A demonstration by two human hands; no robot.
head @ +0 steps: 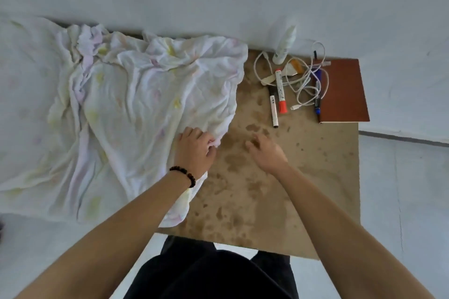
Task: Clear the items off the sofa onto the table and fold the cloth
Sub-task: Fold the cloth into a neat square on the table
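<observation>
Head cam: I see the cloth (pixel 126 104), thin, white w/ faint yellow & pink blotches and badly rumpled, spread over the left part of the table (pixel 303 177) and spilling past its left edge. The left hand (pixel 194 150), dark bead bracelet (pixel 184 175) on the wrist, grips the cloth's near-right edge w/ fingers curled round a fold, while the right hand (pixel 267 153) hovers just beside it over bare tabletop, fingers loose, holding nothing. Tabletop is a flat, matte tan board w/ dark brown stains; at its far right sit an orange-capped marker (pixel 281 91), a tangled white cable (pixel 306 94), a white plastic bottle (pixel 284 46) & a flat rust-brown notebook (pixel 342 92).
</observation>
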